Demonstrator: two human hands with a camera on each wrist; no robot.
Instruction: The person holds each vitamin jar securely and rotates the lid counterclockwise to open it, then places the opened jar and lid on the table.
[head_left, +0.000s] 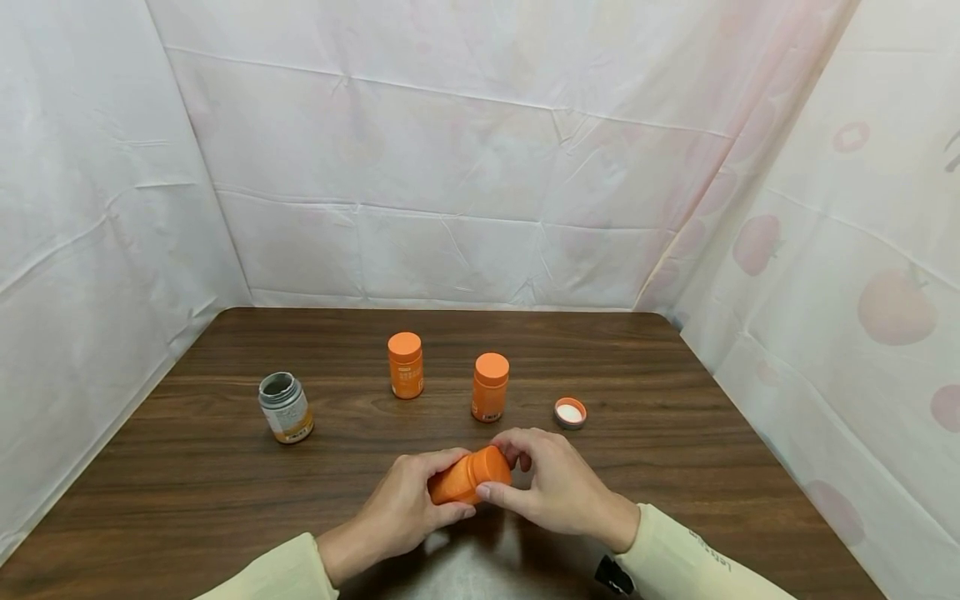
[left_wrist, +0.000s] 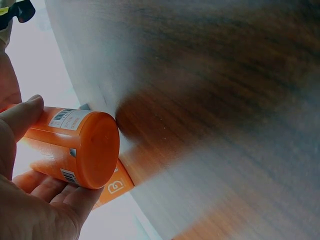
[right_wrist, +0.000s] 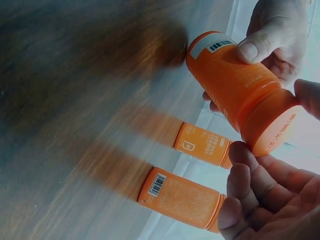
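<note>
My left hand grips the body of an orange bottle, which is tilted on its side with its cap towards the right. The bottle's flat base and barcode label show in the left wrist view. My right hand pinches the bottle's orange cap, thumb on one edge and fingertips on the opposite edge. Small print runs across the cap's top. Just beyond the hands, a second orange bottle stands upright with its cap on.
Further back stands another capped orange bottle. At the left is a grey jar without a lid, its mouth dark. A lid with a white inside lies upturned at the right. Pale sheeting encloses the brown wooden table.
</note>
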